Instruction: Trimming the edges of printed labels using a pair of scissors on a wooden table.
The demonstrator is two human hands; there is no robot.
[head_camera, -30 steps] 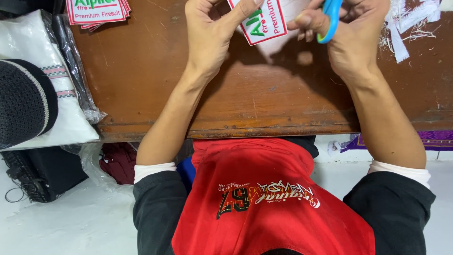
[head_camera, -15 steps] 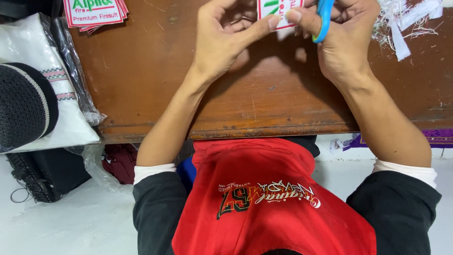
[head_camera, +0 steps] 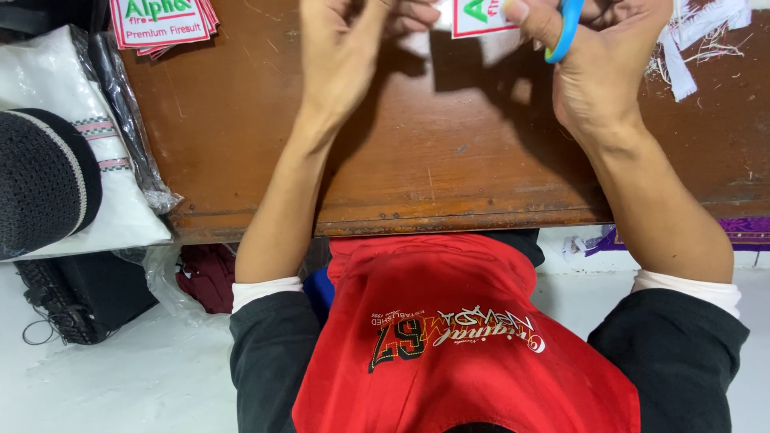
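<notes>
A white cloth patch with a red border and green lettering is held over the brown wooden table at the top edge of the head view. My left hand pinches its left side, fingertips cut off by the frame. My right hand grips scissors with a blue handle, a finger through the loop, right beside the patch. The blades are hidden.
A stack of similar patches lies at the table's far left corner. White cloth trimmings are scattered at the far right. Left of the table lie a white bag and a dark knitted cap.
Both hands with the patch and scissors have shifted farther up, toward the top edge of the view; the patch is now partly cut off by the frame.
</notes>
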